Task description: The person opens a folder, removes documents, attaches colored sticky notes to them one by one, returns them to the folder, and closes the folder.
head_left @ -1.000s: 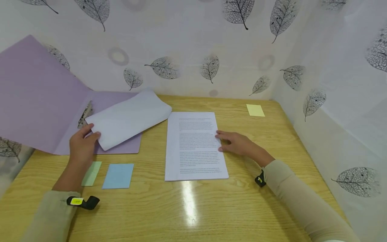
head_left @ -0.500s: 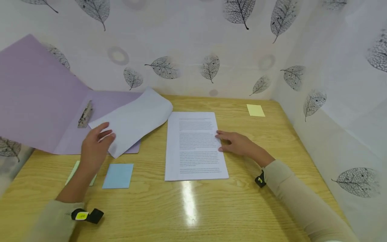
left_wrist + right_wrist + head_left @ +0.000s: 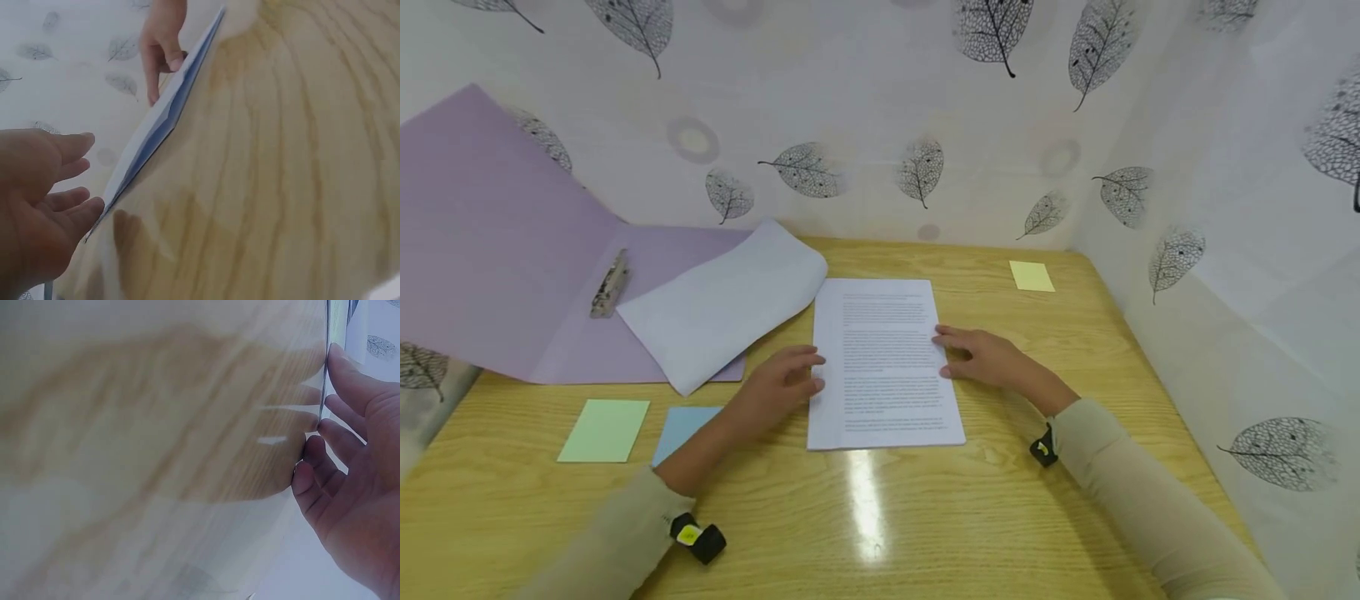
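A stack of printed paper (image 3: 887,367) lies flat on the table in front of me. My right hand (image 3: 977,357) rests at the stack's right edge, fingers relaxed, thumb and fingertips touching the side. At its left edge is my left hand (image 3: 778,385), loosely extended, fingertips right at the border. In the left wrist view the left fingers (image 3: 74,209) come close to the end of the stack (image 3: 159,122). The right wrist view has the right fingertips (image 3: 319,447) down on the glossy tabletop beside the thin paper edge. Neither hand grips anything.
On the left an open purple folder (image 3: 512,250) with a metal clip (image 3: 610,286) stands against the wall. A blank white sheet (image 3: 730,304) lies curled across it. Sticky notes lie about: green (image 3: 602,431), blue (image 3: 681,425) partly under the left forearm, and yellow (image 3: 1032,276) at back right.
My left hand has let go of the white sheet's corner and moved right to the stack's left edge. The sheet has settled on the folder. The right hand has stayed in place.
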The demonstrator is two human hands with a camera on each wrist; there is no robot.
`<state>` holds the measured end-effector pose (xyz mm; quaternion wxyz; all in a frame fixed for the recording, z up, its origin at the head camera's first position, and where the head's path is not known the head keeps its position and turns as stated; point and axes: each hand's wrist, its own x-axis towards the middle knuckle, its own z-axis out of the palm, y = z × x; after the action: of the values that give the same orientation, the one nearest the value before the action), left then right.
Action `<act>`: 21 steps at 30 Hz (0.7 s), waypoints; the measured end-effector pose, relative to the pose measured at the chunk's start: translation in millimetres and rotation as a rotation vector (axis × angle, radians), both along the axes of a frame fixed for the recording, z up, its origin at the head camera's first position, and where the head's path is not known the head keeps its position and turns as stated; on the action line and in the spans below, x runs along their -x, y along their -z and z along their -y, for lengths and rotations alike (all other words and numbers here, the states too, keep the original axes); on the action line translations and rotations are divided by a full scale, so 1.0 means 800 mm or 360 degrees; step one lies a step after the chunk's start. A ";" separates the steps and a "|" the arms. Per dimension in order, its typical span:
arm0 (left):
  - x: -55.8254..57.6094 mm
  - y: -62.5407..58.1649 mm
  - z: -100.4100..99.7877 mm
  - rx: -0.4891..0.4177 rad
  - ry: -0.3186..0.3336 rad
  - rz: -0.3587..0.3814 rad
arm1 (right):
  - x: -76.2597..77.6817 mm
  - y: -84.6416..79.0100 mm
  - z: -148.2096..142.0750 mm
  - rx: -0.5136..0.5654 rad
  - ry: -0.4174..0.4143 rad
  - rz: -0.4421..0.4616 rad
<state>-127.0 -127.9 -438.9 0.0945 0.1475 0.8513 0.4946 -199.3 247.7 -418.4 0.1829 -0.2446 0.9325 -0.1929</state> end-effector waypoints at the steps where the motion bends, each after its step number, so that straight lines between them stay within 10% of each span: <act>1: 0.000 0.003 -0.004 0.0061 0.0023 -0.0009 | 0.000 0.000 0.000 0.0000 -0.0002 -0.0001; 9: -0.002 0.015 -0.015 0.0247 0.0106 -0.0033 | 0.001 -0.003 -0.005 0.0064 0.0066 0.0040; 21: -0.006 0.014 -0.013 0.0271 0.0114 -0.0067 | 0.063 -0.010 -0.090 0.0286 0.0674 -0.0180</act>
<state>-122.1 -117.1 -450.4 0.1064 0.1797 0.8863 0.4134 -249.9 319.4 -410.0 0.0632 -0.0692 0.9508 -0.2952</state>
